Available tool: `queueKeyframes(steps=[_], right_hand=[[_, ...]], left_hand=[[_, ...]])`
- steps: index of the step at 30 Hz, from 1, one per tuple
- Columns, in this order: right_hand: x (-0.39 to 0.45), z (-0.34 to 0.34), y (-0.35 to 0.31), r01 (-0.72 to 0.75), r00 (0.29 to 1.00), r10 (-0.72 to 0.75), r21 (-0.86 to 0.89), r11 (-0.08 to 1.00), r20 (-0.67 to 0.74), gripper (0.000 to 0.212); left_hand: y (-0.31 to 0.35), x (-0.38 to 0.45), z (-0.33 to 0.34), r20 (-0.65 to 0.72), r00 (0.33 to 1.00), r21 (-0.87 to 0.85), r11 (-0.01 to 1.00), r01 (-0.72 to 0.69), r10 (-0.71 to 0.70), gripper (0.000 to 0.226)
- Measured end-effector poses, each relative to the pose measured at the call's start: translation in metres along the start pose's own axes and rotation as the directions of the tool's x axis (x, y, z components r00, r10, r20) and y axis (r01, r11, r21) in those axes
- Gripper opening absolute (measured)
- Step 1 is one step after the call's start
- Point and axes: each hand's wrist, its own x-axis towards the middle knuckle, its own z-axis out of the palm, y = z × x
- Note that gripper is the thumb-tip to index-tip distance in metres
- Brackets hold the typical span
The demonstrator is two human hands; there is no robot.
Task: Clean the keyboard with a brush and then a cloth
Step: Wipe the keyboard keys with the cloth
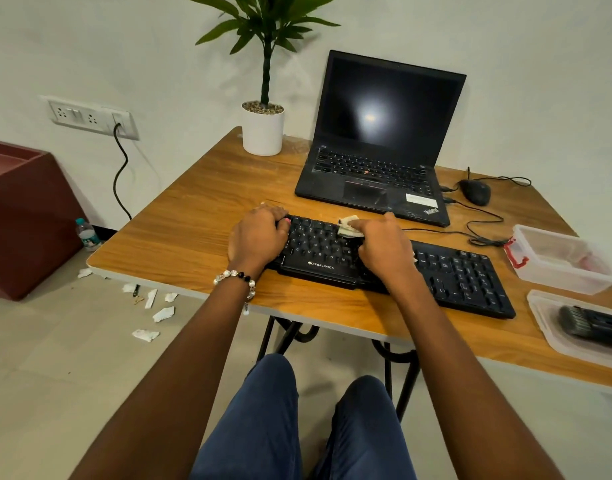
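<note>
Both hands are being rested on the black keyboard (453, 275), which is lying on the wooden desk (193, 230) in front of the open laptop (380, 140). At the keyboard's left end, the left hand (258, 237) is being curled over the corner, gripping it, with a beaded bracelet (237, 277) being worn on that wrist. Near the middle of the key rows, a pale folded cloth (348, 226) is being pinched and pressed against the keys by the right hand (384, 244), its fingers bent round the fabric.

Behind the keyboard, the laptop's dark screen is being lit by a single reflection. A white pot holding a green plant (263, 129) is standing at the desk's far left corner. To the laptop's right, a black mouse (476, 192) is lying with its cable trailing across the desk. Two clear plastic containers are being kept at the right edge: the farther one (557, 258) with a red clip, and the nearer one (547, 320) holding a dark object that cannot be identified. On the floor to the left, torn paper scraps (159, 313) are lying near a water bottle (88, 235)
</note>
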Motion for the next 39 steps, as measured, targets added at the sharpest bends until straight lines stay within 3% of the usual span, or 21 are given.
queueKeyframes(steps=[5,9,14,16,19,24,28,32,36,39], right_hand=[[-0.004,0.012,-0.047,-0.1,0.993,0.107,0.124,0.987,-0.053,0.028],[-0.012,0.014,-0.07,0.055,0.998,-0.057,0.191,0.98,0.004,0.044],[-0.006,0.004,-0.03,0.264,0.954,-0.275,0.099,0.959,0.122,0.06],[-0.002,-0.001,-0.007,0.215,0.97,-0.216,0.025,0.976,0.11,0.059],[-0.001,-0.004,0.009,0.017,1.0,-0.017,-0.009,1.0,0.022,0.053],[-0.012,0.012,-0.038,-0.085,0.995,0.087,0.043,0.995,-0.052,0.028],[-0.023,0.01,-0.068,0.087,0.995,-0.096,0.224,0.971,0.032,0.05],[-0.02,0.002,-0.045,0.246,0.957,-0.266,0.165,0.955,0.118,0.06],[-0.015,-0.008,-0.013,0.103,0.994,-0.102,-0.017,0.995,0.047,0.054],[-0.017,-0.004,-0.021,-0.056,0.998,0.056,-0.042,0.998,-0.011,0.036]], left_hand=[[0.001,0.0,0.0,0.0,1.0,0.003,1.0,0.015,-0.015,0.031],[0.002,0.0,-0.001,-0.012,1.0,0.004,1.0,-0.003,0.003,0.031],[0.006,-0.005,-0.007,-0.002,1.0,0.004,1.0,0.022,-0.022,0.032],[0.008,-0.007,-0.009,-0.007,1.0,0.0,1.0,0.03,-0.03,0.031],[0.009,-0.007,-0.009,-0.013,1.0,-0.006,1.0,0.029,-0.029,0.031],[0.009,-0.006,-0.008,-0.018,0.999,-0.003,1.0,0.029,-0.029,0.03],[0.012,-0.008,-0.01,-0.028,1.0,-0.011,1.0,0.013,-0.014,0.031],[0.011,-0.008,-0.011,-0.023,1.0,-0.01,1.0,0.008,-0.008,0.03],[0.009,-0.007,-0.01,-0.011,0.999,-0.006,0.999,0.031,-0.032,0.029],[0.01,-0.008,-0.01,-0.022,0.999,-0.004,0.999,0.039,-0.039,0.029]])
